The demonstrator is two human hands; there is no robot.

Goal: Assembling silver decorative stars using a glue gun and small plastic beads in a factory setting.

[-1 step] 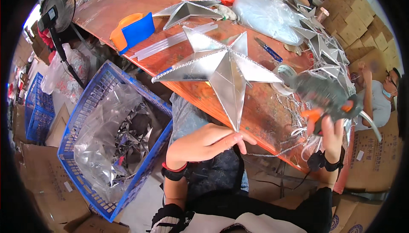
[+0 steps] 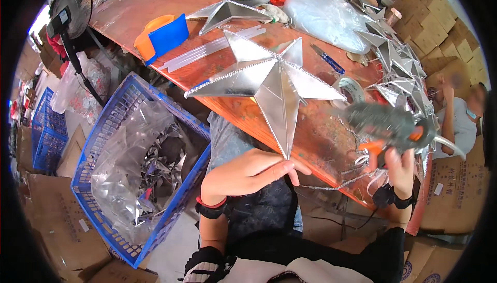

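A large silver five-pointed star point(image 2: 277, 84) stands up over the near table edge, with silver beaded trim along some of its ridges. My left hand point(image 2: 264, 173) pinches the star's bottom tip between thumb and fingers. From there a loose strand of beaded trim point(image 2: 331, 188) runs right toward the table edge. My right hand point(image 2: 397, 172) is closed round a dark grey glue gun point(image 2: 385, 122) with an orange trigger, blurred by motion. A pale glue stick point(image 2: 449, 145) sticks out of its back. The gun's nose points left toward the star's right arm, apart from it.
On the orange table point(image 2: 217, 109) lie a tape roll point(image 2: 351, 90), a blue-handled cutter point(image 2: 329, 59), clear glue sticks point(image 2: 207, 49), an orange-and-blue holder point(image 2: 166, 37) and more stars point(image 2: 398, 58). A blue crate point(image 2: 140, 256) of silver pieces stands left. Two people sit beyond.
The glue gun in my right hand has shifted a little left, toward the star. My left hand and the star have hardly moved.
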